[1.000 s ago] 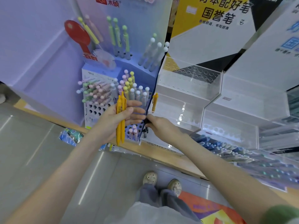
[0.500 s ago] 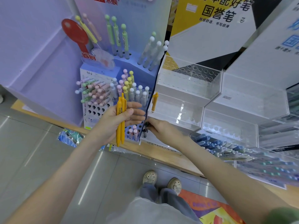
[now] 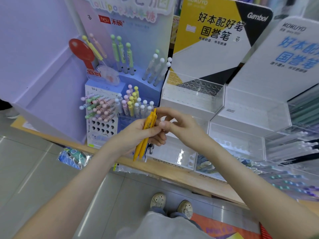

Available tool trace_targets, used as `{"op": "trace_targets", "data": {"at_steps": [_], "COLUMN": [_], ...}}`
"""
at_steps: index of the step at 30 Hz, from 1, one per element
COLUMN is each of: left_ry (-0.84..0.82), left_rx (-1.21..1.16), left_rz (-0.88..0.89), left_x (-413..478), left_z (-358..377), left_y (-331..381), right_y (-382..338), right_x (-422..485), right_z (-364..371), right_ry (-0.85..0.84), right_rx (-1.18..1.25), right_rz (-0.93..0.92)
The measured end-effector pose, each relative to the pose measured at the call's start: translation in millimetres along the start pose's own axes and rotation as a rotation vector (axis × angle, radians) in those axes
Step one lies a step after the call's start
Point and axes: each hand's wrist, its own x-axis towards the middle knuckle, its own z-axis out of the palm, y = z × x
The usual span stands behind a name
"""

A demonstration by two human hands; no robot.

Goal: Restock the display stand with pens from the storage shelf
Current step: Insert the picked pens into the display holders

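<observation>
The left hand, at the centre of the frame, grasps 2 yellow pens side by side, fingers wrapped round their middle. The pens slant, upper ends toward the upper right and tips pointing down-left over the wooden shelf. The right hand sits just right of them with curled fingers. Its index finger arches over the pens' upper ends and its thumb presses against their side, so it pinches the pens near the top.

Behind the right hand, at centre right, stands a clear stand in stepped tiers with rows of round holes. The tiers in view hold no yellow pens. A yellow, black and white sign rises behind it in the upper middle.

Left of centre is a rack crowded with pastel ball-topped pens, some upright, some sticking out sideways. Just below the left hand, a few dark pen ends poke out.

A plastic-wrapped packet lies at the lower left, under the shelf edge. At the bottom middle, 2 shoes stand on the grey floor.
</observation>
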Motion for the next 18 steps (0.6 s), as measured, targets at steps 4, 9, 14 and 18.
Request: {"op": "trace_targets", "data": {"at_steps": [4, 9, 14, 18], "left_ry": [-0.067, -0.110, -0.090, 0.186], "left_rx": [0.035, 0.059, 0.067, 0.109], "left_rz": [-0.021, -0.047, -0.022, 0.107], "left_x": [6.0, 9.1, 7.3, 5.1], "left_z": [12.4, 21.5, 11.3, -12.3], "left_y": [-0.8, -5.8, -2.2, -0.4], "right_y": [0.2, 3.8, 0.2, -0.4], "right_x": [-5.5, -13.4, -14.0, -6.5], "right_z": [-6.5, -13.1, -32.1, -59.6], "right_ry": [0.095, 0.011, 0.286, 0.492], "right_rx": [0.121, 0.078, 0.302, 0.272], "right_rz": [0.066, 0.092, 0.016, -0.002]}}
